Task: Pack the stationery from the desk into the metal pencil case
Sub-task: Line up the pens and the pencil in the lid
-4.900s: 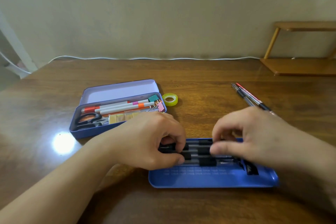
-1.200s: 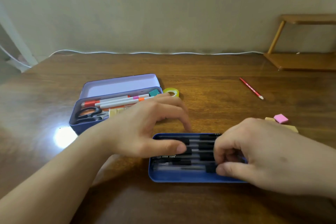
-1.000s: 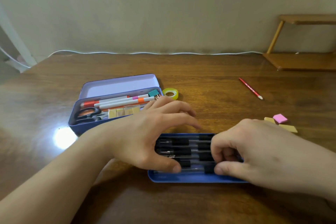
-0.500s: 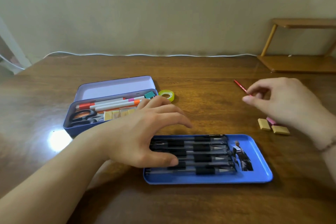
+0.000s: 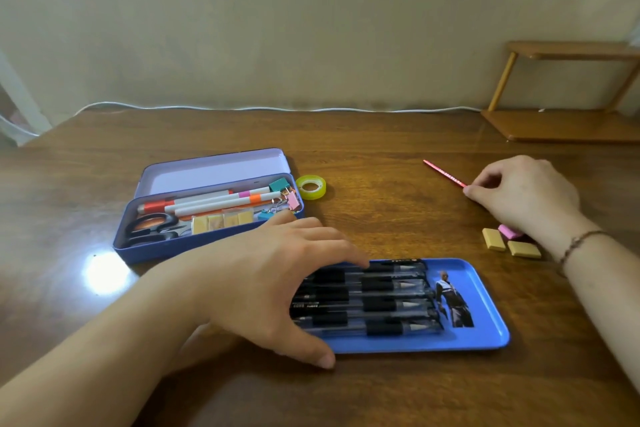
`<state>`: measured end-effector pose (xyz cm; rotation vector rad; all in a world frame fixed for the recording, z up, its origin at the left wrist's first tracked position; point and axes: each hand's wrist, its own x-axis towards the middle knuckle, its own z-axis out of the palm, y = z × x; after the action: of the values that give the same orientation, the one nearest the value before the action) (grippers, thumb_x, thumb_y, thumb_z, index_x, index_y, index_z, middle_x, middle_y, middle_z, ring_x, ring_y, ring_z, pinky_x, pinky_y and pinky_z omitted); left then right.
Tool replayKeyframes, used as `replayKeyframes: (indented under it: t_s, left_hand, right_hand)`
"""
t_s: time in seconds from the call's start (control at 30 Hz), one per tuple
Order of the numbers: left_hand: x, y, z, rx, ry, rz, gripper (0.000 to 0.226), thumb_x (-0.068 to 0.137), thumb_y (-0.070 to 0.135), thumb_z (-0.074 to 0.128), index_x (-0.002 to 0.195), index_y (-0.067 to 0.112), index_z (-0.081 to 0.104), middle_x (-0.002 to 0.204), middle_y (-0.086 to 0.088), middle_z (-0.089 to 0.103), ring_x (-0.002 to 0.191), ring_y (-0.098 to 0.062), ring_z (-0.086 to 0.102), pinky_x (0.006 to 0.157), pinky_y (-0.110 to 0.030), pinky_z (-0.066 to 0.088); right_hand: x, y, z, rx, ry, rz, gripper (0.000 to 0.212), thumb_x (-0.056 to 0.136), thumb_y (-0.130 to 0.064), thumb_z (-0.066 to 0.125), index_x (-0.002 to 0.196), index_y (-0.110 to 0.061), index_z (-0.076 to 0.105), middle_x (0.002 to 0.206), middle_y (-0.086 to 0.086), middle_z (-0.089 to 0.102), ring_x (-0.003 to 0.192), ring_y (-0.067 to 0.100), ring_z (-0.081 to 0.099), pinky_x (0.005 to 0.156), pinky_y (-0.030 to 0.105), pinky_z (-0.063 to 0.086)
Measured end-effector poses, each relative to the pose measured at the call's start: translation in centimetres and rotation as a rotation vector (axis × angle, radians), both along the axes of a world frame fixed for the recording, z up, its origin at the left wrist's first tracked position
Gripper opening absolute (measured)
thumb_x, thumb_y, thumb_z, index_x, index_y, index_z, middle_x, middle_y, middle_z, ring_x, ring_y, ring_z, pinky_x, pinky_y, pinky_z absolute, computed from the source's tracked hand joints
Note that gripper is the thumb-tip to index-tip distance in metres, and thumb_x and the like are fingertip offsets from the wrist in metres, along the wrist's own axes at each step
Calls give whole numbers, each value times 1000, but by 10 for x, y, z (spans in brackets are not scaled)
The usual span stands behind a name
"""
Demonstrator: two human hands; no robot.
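Lying nearest on the wooden desk is a blue metal tray, a printed figure showing at its right end. Black pens are lying side by side in it, running left to right and filling its left and middle parts.

The left hand is resting over the tray's left end, fingers spread wide and gripping nothing; the thumb tip is sitting at the near rim, the fingertips reaching over the far pens.

Right of the tray, a little farther, two yellow erasers are lying close together, with a pink eraser just behind them, partly hidden under the right wrist.

Farther left, the purple pencil case is sitting open, its lid tilted back on the far side. Inside are lying scissors, white markers, a strip of yellow sticky tabs and binder clips. A yellow tape roll is lying just beside the case's right far corner.

Far right, the right hand is curling loosely, thumb and forefinger pinching toward the near tip of a red pencil that is lying flat on the desk; whether they are actually gripping it cannot be told.

A wooden shelf is standing at the far right, and a white cable is running along the wall.
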<state>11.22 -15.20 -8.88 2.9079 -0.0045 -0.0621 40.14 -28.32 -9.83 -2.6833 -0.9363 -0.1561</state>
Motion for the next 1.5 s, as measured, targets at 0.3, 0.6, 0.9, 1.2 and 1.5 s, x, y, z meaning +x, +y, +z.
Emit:
replayKeyframes:
  t_s: [0.3,0.6,0.9,1.2,1.5]
  left_hand:
    - [0,0,-6,62,-63,65,80,71,78,60,138,46,30,135,29,43,120,7,31,105,-23,17]
    - [-1,9,-6,61,-92,71,59,82,69,55,133,46,39,124,26,53,118,5,37,104,-27,23]
    - [-3,19,-3,58,-198,122,30,92,46,55,121,38,57,115,24,59,111,8,43,97,-16,26]
    - [-4,10,-2,103,-106,97,63,75,79,53,127,43,48,121,25,54,115,0,43,101,-34,34]
    - [0,1,0,102,-46,75,81,68,83,57,135,41,41,128,22,49,113,0,44,96,-23,32]
  right_hand:
    - [-42,-16,22,102,118,565,11,77,-36,75,70,-41,69,62,-21,64,59,4,59,53,19,39]
    - [-46,-37,49,118,357,770,14,71,-55,74,75,-41,75,66,0,68,57,16,58,54,30,49]
    - [-93,-38,40,-151,360,955,14,74,-53,71,83,-43,71,87,-22,67,89,2,63,72,31,55]
    - [-105,-33,31,-234,254,920,28,72,-63,67,91,-43,65,88,-18,65,86,0,59,68,26,54]
    - [-91,20,15,109,137,654,25,80,-41,71,104,-36,66,90,-21,64,76,0,56,69,22,46]
